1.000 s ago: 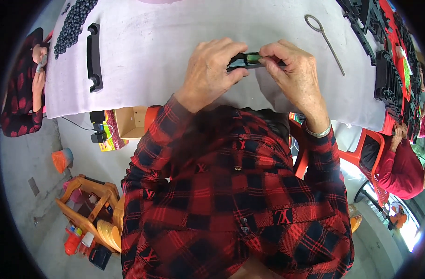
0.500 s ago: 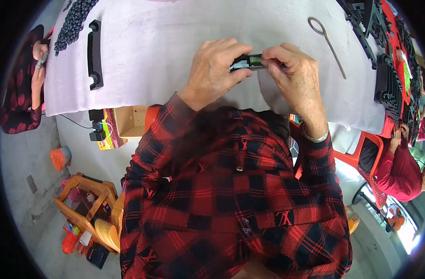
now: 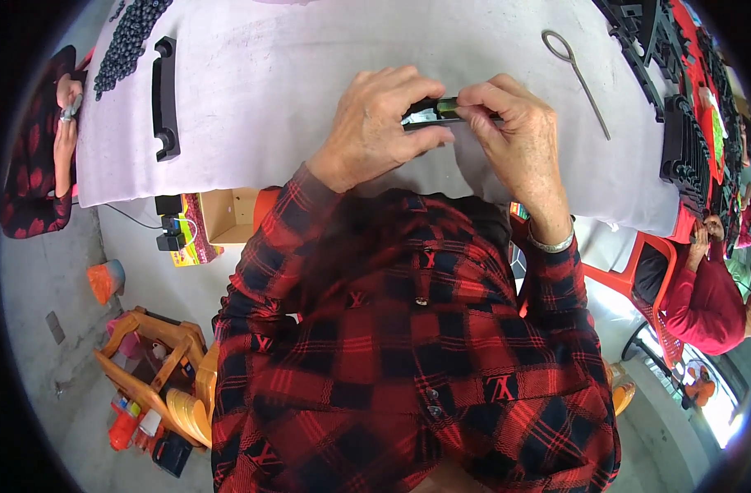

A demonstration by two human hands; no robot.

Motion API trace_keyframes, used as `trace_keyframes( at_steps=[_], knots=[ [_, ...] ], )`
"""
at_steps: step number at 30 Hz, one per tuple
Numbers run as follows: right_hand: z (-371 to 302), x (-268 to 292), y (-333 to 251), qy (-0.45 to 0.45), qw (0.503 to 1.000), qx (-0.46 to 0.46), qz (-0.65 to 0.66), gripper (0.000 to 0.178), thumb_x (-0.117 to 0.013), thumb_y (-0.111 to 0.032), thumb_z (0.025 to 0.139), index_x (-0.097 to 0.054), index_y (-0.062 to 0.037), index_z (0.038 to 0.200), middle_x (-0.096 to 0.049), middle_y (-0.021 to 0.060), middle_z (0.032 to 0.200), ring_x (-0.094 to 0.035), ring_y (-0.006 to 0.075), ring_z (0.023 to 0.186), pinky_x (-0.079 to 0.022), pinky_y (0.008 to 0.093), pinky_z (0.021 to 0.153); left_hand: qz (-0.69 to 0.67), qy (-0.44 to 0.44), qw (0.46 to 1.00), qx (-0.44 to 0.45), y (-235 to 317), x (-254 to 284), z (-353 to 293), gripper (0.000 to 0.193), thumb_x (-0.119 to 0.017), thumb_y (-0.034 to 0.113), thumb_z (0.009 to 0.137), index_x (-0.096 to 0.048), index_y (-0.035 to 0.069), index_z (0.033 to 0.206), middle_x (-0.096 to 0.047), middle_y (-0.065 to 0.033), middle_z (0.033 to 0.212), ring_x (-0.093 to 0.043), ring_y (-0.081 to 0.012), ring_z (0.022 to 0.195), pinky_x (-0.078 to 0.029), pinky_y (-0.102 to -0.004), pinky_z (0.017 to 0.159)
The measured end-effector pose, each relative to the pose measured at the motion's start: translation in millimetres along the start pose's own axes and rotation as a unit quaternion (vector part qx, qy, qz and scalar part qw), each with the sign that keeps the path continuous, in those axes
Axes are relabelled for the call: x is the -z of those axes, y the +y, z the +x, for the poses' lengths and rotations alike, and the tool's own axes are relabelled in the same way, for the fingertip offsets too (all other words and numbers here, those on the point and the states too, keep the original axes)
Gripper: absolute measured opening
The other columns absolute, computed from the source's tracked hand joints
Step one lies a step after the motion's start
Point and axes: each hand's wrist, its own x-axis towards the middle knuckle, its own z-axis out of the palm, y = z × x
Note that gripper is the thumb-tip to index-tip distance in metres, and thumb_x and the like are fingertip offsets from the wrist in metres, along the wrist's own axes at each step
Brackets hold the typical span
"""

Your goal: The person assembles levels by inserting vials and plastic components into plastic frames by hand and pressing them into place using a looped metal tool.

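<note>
Over the near part of the cloth-covered table, both my hands hold a long narrow black plastic piece [image 3: 435, 122] between them. My left hand [image 3: 371, 123] grips its left end, with the fingers along the far side and the thumb on the near side. The thumb and forefinger of my right hand [image 3: 519, 127] pinch together at its right part. Something pale shows inside the piece, and a small green bit [image 3: 447, 107] lies beside my right fingertips. My fingers hide both ends of the piece, and whether the right fingertips hold a smaller part is hidden.
A black bracket-like strip [image 3: 168, 99] and a heap of small dark round pieces [image 3: 129, 53] lie to the left. At the right are a looped metal rod [image 3: 585, 86] and stacked black plastic parts [image 3: 686, 152]. A co-worker's hands [image 3: 66, 135] show far left.
Both hands have shifted slightly left together with the black piece. My left thumb has lowered a little away from it, and more of the pale inside shows.
</note>
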Motion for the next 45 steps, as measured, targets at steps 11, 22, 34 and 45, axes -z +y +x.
trace_keyframes(
  at_steps=[11, 22, 34, 45],
  knots=[
    [-2.9, -19.2, -2.6, 0.087, 0.996, -0.03, 0.02, 0.01, -0.074, -0.003, 0.083, -0.073, -0.0055, 0.092, -0.066, 0.0117, 0.079, -0.066, 0.0297, 0.071, -0.053, 0.038, 0.066, -0.086, -0.127, 0.986, 0.064, -9.2, 7.6, 29.2, 0.022, -0.072, 0.012, 0.088, -0.07, 0.002, 0.108, -0.063, -0.0114, 0.091, -0.064, -0.0281, 0.083, -0.05, -0.0365, 0.075],
    [-9.0, -26.4, 0.4, 0.126, 0.991, -0.027, 0.019, 0.01, -0.074, -0.004, 0.083, -0.071, -0.0059, 0.092, -0.064, 0.0111, 0.085, -0.065, 0.0312, 0.075, -0.053, 0.0395, 0.066, 0.008, -0.179, 0.984, -0.023, -20.4, 5.4, 32.7, 0.019, -0.068, 0.016, 0.093, -0.07, 0.003, 0.107, -0.059, -0.0109, 0.088, -0.059, -0.0321, 0.079, -0.047, -0.0412, 0.07],
    [-11.4, -11.6, 18.6, 0.195, 0.96, -0.057, 0.194, 0.012, -0.071, 0.003, 0.088, -0.071, -0.0022, 0.098, -0.067, 0.0064, 0.09, -0.066, 0.0139, 0.077, -0.054, 0.029, 0.069, -0.009, -0.174, 0.985, 0.007, -16.9, 5.7, 33.2, 0.016, -0.069, 0.009, 0.089, -0.07, 0.003, 0.104, -0.06, -0.011, 0.084, -0.06, -0.0313, 0.075, -0.047, -0.0424, 0.068],
    [-16.8, -13.6, 20.9, 0.047, 0.978, 0.17, -0.111, 0.022, -0.073, -0.005, 0.076, -0.069, -0.0083, 0.098, -0.063, 0.0038, 0.091, -0.057, 0.0254, 0.086, -0.045, 0.0378, 0.078, 0.023, -0.232, 0.971, 0.061, -15.1, 8.3, 41.6, 0.015, -0.07, 0.01, 0.088, -0.063, 0.001, 0.098, -0.06, -0.0114, 0.079, -0.058, -0.0259, 0.071, -0.047, -0.0382, 0.067]
  ],
)
